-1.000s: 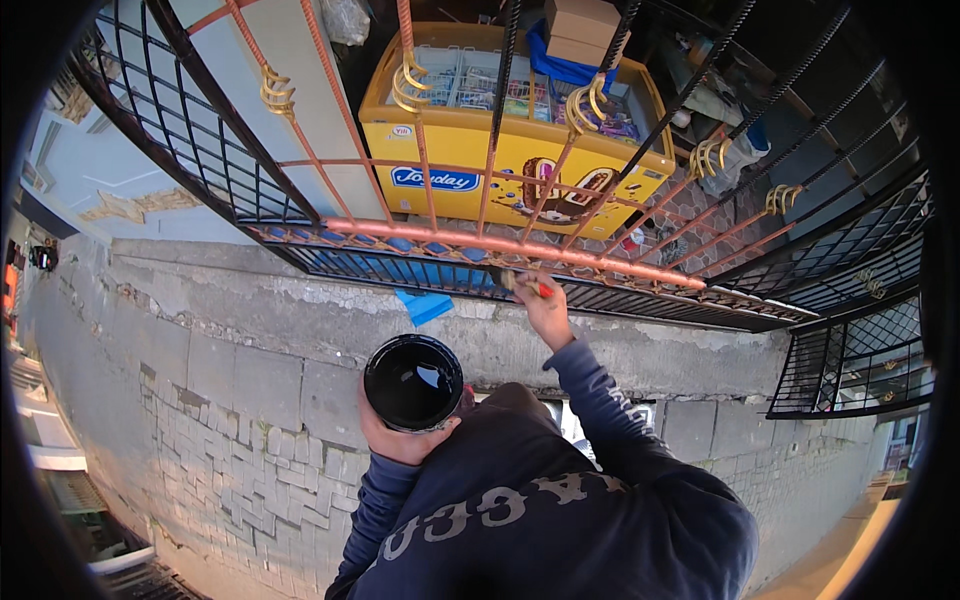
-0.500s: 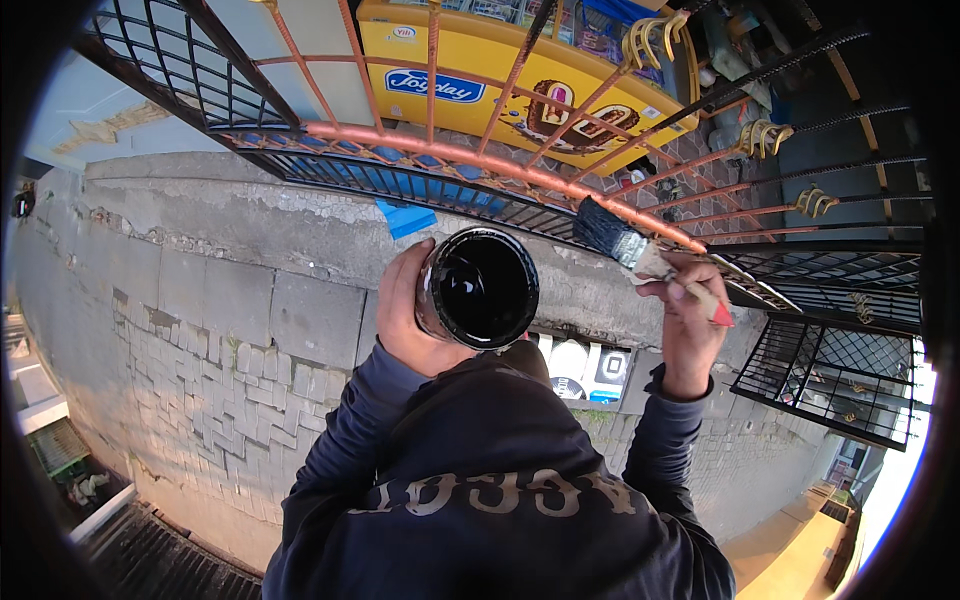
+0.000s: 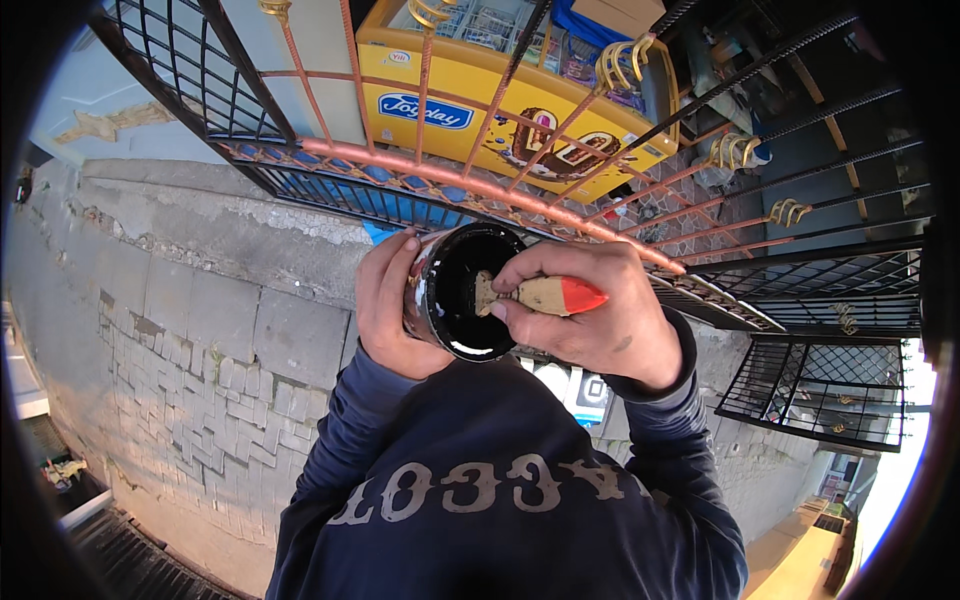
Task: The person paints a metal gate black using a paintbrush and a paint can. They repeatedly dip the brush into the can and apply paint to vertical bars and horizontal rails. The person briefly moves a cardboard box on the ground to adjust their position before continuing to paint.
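Note:
My left hand (image 3: 388,300) is wrapped round the side of a paint can (image 3: 424,290) with dark paint inside and smears along its rim. Over the can's mouth, my right hand (image 3: 600,310) pinches a paintbrush (image 3: 545,294) by its tan handle with a red end. The brush's bristles are down inside the can, hidden in the dark interior. Just beyond both hands runs a metal fence (image 3: 420,168), its bars partly copper-coloured and partly black, with gold ornaments.
Behind the fence stands a yellow chest freezer (image 3: 440,90). A black gate panel (image 3: 810,385) is at the right. Grey paving (image 3: 230,400) spreads to the left, below a concrete ledge (image 3: 200,215). Something white and black (image 3: 575,393) lies on the ground behind my right forearm.
My right hand has moved left from beside the fence, bringing the paintbrush down into the can. The can has tilted slightly in my left hand.

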### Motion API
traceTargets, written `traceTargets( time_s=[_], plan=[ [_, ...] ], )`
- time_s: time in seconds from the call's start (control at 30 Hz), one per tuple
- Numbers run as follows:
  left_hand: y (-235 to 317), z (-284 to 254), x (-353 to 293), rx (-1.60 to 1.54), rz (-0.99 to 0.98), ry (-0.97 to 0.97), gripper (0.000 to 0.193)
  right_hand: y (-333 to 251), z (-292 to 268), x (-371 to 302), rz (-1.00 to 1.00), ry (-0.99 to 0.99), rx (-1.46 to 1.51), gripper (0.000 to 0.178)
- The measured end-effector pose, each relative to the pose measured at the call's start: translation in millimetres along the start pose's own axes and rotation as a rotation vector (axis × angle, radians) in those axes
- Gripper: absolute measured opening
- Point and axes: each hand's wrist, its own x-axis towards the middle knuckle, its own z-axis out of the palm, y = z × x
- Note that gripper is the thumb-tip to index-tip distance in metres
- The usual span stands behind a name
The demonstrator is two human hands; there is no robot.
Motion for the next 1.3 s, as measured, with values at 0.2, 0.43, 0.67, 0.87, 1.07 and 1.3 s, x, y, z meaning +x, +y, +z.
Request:
traceTargets(
  time_s=[0.2,0.43,0.67,0.87,1.07,1.3],
  plan=[
    [3,-7,-12,0.04,-0.02,0.018,0.095,-2,-1,0,0.017,0.01,-0.004,0.02],
    [9,-16,-26,0.043,-0.052,0.046,0.095,-13,-12,-18,0.099,0.039,0.076,0.02],
    [14,-31,-34,0.104,-0.035,0.072,0.095,-16,0,-7,-0.023,0.025,0.034,0.02],
    [16,-41,-31,0.167,-0.001,0.075,0.098,-17,15,8,-0.12,-0.117,-0.027,0.018],
    [17,-39,-28,0.135,-0.005,0.139,0.089,-15,26,20,-0.134,-0.284,-0.157,0.017],
    [12,-39,-28,0.214,0.013,0.119,0.094,-33,-1,28,-0.045,-0.285,-0.237,0.017]
  ],
)
